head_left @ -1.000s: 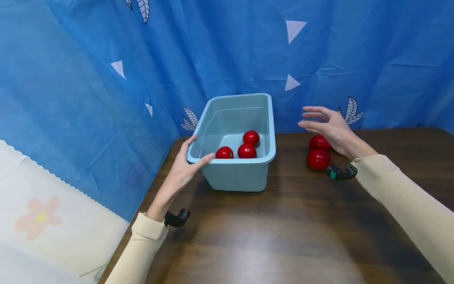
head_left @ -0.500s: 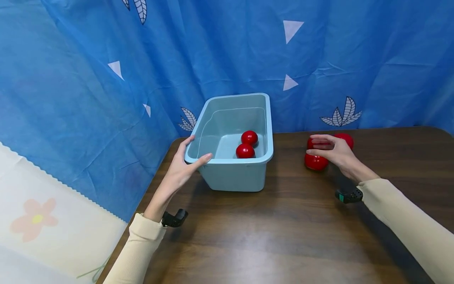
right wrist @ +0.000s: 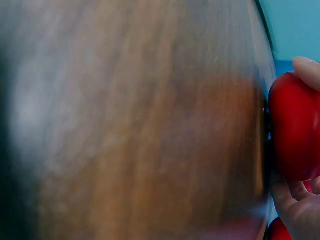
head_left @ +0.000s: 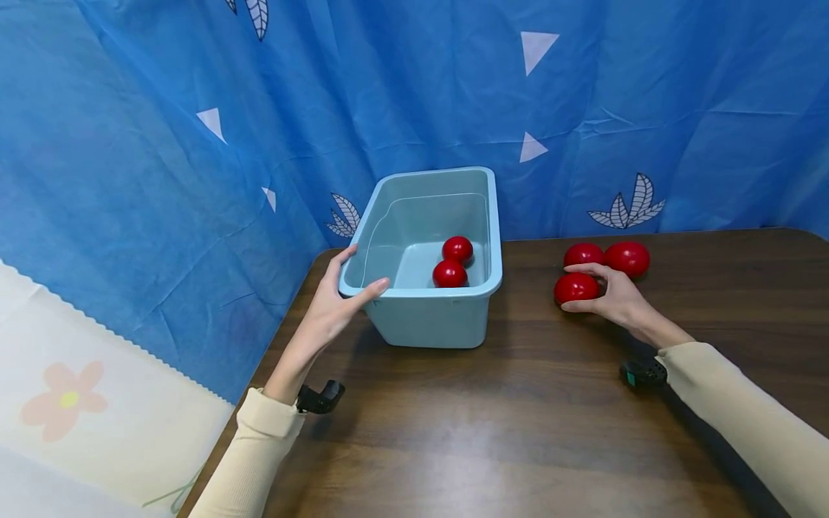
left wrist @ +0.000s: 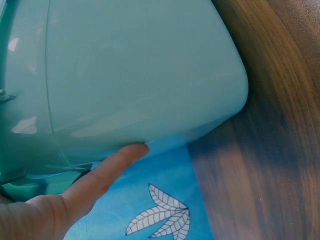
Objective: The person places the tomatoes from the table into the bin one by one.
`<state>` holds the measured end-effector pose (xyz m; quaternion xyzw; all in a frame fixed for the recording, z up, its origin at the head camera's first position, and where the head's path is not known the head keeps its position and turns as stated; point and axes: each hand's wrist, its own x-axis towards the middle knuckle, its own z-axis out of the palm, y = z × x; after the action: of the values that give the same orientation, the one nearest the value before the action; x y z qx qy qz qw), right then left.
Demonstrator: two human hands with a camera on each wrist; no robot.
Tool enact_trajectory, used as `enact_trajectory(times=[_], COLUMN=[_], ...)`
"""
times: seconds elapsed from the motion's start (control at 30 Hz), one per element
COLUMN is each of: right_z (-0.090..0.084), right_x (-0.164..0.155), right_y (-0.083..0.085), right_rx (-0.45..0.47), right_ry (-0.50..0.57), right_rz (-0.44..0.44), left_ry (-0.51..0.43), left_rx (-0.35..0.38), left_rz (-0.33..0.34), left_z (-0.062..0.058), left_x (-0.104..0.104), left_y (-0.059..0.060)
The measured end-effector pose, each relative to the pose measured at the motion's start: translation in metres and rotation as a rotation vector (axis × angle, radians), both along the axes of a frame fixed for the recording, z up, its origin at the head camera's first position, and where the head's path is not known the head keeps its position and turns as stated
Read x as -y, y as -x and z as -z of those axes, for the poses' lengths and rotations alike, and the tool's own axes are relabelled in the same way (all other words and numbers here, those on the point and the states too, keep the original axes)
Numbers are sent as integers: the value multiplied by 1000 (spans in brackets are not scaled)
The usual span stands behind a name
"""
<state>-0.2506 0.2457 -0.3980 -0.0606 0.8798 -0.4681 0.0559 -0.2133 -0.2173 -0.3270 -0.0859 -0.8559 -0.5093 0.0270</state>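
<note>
Thumb and fingers of my right hand (head_left: 614,296) grip the nearest tomato (head_left: 575,288) on the table, one side each. In the right wrist view, that red tomato (right wrist: 296,127) sits between thumb and fingers at the right edge. Behind it are two more tomatoes, one straight back (head_left: 583,254) and one to the right (head_left: 627,259). My left hand (head_left: 329,306) holds the near left corner of a light blue plastic bin (head_left: 427,320), thumb at the front rim. The left wrist view shows one finger (left wrist: 107,175) along its outer wall. Two tomatoes (head_left: 450,274) show inside the bin.
The dark wooden table (head_left: 453,432) meets a blue patterned curtain (head_left: 414,86) close behind the bin. A white cloth with a flower print (head_left: 65,399) hangs beyond the table's left edge. Each wrist carries a black band.
My right hand has come down from above the tomatoes and closed round the nearest one. A third tomato in the bin has gone out of sight behind its front wall. My left hand stays put.
</note>
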Motion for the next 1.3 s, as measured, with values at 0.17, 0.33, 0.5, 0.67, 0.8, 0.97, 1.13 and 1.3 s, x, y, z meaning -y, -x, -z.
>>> enact_trajectory(times=[0.17, 0.33, 0.5, 0.67, 0.8, 0.97, 1.13, 1.3], right_z=[0, -4, -16, -36, -54, -75, -100, -124], right_x=[2, 1, 4, 11, 21, 40, 66, 93], right_y=[-1, 1, 3, 4, 5, 11, 15, 22], right_rx=[1, 14, 14, 19, 45, 42, -28, -71], right_ry=[10, 94, 174, 262, 335, 402, 447, 509], right_rz=[8, 56, 77, 99, 99, 87, 75, 40], left_ry=[-6, -10, -10, -12, -11, -8, -13, -29], left_rx=[0, -3, -7, -4, 3, 13, 7, 9], left_rz=[-1, 3, -2, -5, -11, -11, -6, -6], left_z=[0, 1, 1, 0, 1, 3, 3, 1], left_x=[0, 0, 1, 0, 0, 0, 0, -1], left_y=[0, 0, 1, 0, -1, -3, -3, -1])
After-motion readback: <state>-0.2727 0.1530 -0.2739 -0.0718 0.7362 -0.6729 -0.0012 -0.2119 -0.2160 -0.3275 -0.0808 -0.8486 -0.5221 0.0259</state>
